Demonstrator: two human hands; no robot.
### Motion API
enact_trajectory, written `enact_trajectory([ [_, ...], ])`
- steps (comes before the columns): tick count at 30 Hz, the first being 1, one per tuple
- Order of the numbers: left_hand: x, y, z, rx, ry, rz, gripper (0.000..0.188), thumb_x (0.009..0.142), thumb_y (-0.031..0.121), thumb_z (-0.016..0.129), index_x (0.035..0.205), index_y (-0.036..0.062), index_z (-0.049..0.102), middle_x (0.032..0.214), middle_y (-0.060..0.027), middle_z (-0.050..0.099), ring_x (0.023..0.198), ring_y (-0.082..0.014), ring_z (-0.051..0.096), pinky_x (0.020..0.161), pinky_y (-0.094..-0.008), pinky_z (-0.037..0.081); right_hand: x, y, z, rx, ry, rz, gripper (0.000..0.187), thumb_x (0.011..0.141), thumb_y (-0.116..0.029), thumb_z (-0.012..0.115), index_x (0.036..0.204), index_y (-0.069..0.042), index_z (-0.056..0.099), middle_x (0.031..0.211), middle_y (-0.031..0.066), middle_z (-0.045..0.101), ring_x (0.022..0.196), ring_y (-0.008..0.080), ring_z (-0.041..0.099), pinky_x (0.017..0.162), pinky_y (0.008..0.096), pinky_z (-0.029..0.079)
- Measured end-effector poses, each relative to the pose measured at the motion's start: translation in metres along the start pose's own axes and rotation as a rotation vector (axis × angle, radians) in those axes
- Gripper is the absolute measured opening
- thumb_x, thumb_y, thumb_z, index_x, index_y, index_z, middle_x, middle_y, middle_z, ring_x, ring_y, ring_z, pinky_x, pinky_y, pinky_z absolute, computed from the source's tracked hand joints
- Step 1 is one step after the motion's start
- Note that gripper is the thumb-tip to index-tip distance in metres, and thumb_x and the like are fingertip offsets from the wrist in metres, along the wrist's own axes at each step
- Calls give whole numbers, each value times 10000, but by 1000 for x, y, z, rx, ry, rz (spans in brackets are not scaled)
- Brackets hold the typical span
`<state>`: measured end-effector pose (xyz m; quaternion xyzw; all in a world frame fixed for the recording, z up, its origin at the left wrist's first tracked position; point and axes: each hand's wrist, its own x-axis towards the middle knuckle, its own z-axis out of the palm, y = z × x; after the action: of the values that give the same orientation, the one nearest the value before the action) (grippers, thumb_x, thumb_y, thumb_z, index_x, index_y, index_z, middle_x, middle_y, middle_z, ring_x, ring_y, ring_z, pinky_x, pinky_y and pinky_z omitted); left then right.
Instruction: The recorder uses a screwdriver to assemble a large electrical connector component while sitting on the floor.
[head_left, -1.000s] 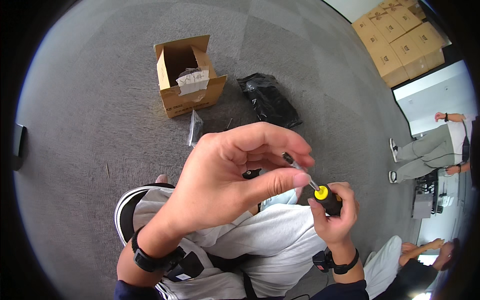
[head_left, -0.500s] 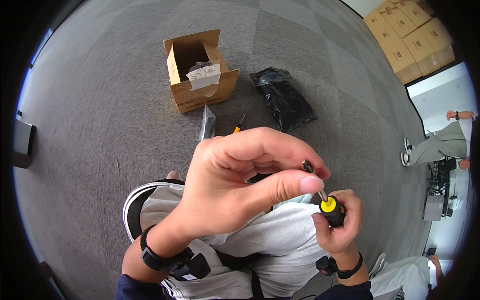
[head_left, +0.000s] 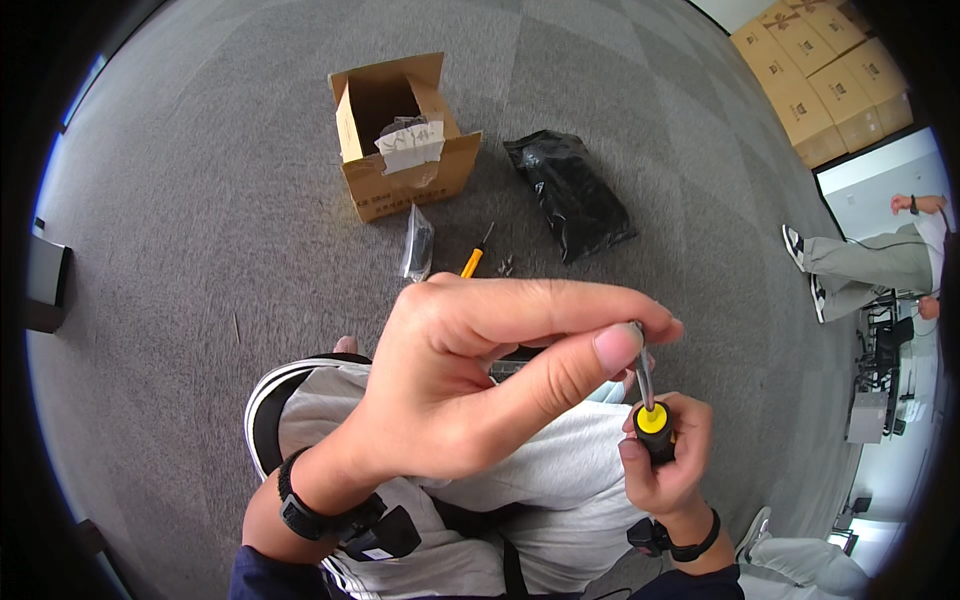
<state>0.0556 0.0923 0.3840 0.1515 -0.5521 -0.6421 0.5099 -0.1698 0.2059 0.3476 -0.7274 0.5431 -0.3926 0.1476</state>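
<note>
My right hand (head_left: 675,450) grips a screwdriver (head_left: 655,440) by its black handle with a yellow collar. Its metal shaft points up toward my left hand (head_left: 500,370). The thumb and index finger of that hand are pinched at the shaft's tip. A tiny dark piece of metal shows there, but whether it is a screw or the tip itself cannot be made out. Beyond my left hand, an orange-handled screwdriver (head_left: 474,262) lies on the carpet. Several small metal pieces (head_left: 505,266) sit beside it, along with a clear plastic bag (head_left: 418,243) of dark contents.
An opened cardboard box (head_left: 405,185) stands ahead on the grey carpet (head_left: 230,200). To its right lies a black plastic package (head_left: 575,195). Stacked cartons (head_left: 820,80) fill the far right corner. At the right, a person (head_left: 865,250) stands and another person's leg (head_left: 805,560) shows.
My left thumb and index finger have closed together at the screwdriver's tip. The screwdriver has turned more upright, and my right hand has shifted slightly left. The standing person's feet have moved.
</note>
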Motion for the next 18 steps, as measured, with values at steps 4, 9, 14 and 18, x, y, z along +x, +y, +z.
enact_trajectory([
  [4, 8, -3, -15, 389, -34, 220, 221, 908, 156, 598, 912, -56, 659, 873, -201, 691, 741, -232, 694, 677, -347, 586, 0, 2, -1, -16, -3, 110, 447, 756, -252, 790, 1002, 24, 537, 847, 124, 616, 643, 182, 597, 576, 273, 468],
  [9, 13, -16, -52, 646, -191, 74, 183, 913, 145, 584, 978, -20, 630, 857, -132, 654, 722, -164, 656, 632, -262, 553, 15, 3, -13, -9, -33, 302, 470, 716, -238, 834, 1017, 14, 576, 907, 79, 600, 779, 143, 583, 700, 261, 476],
  [14, 8, -64, -23, 743, 54, -413, 192, 915, 175, 574, 945, -7, 625, 816, -115, 638, 691, -152, 628, 618, -256, 529, 5, 41, -16, -97, -29, 248, 509, 771, -263, 780, 1086, 62, 548, 991, 126, 585, 849, 167, 583, 772, 257, 461],
  [18, 10, -56, -27, 814, 165, -541, 204, 916, 200, 567, 919, 3, 621, 783, -102, 625, 665, -143, 606, 608, -252, 511, 18, 56, 1, -98, -101, 265, 480, 842, -252, 689, 1151, 79, 528, 1067, 158, 586, 902, 189, 588, 808, 266, 460],
])
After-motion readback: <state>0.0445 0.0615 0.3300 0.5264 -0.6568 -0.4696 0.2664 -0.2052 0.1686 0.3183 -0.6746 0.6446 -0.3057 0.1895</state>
